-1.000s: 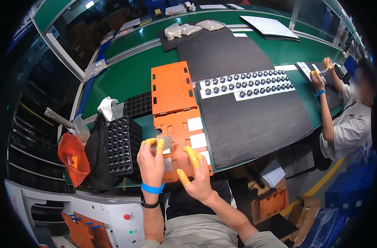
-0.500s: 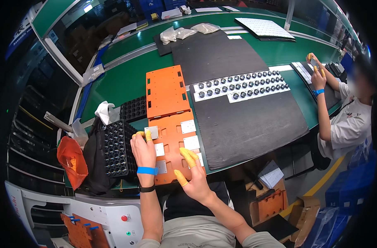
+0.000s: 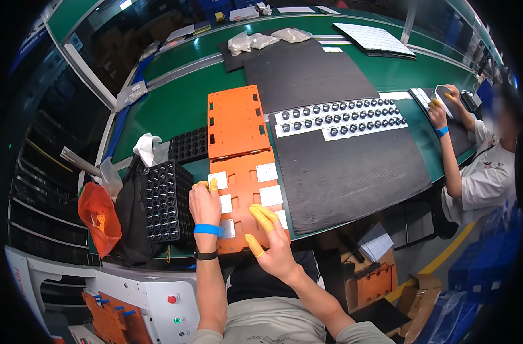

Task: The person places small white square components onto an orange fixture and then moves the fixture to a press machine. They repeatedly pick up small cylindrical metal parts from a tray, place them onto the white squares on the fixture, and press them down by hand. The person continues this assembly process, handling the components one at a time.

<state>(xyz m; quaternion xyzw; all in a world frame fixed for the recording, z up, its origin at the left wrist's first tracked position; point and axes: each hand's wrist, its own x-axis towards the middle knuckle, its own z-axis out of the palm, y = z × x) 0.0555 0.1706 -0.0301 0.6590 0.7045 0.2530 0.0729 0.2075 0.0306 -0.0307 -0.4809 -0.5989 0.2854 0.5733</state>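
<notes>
My left hand (image 3: 205,206) has yellow finger covers. Its bent fingertips are slightly apart at the left edge of a white square plate (image 3: 218,180), which lies on the orange fixture (image 3: 244,178). My right hand (image 3: 276,252) hovers over the fixture's near right side, thumb and covered fingers spread, nothing in them. More white plates, such as one (image 3: 270,195) on the right, lie in two columns on the fixture. The near right plate (image 3: 282,218) is partly hidden by my right fingers. Behind stands the fixture's raised orange lid (image 3: 236,123).
Stacked black trays (image 3: 163,200) with round pockets stand left, beside an orange bag (image 3: 98,221). Rightward, white strips (image 3: 341,119) with black round parts lie on a dark mat (image 3: 353,178). A co-worker (image 3: 479,178) at far right holds a pale plate (image 3: 442,92).
The whole view has shifted slightly. My hands keep nearly the same places over the fixture. The co-worker's hands have moved, and the pale plate there shows more fully.
</notes>
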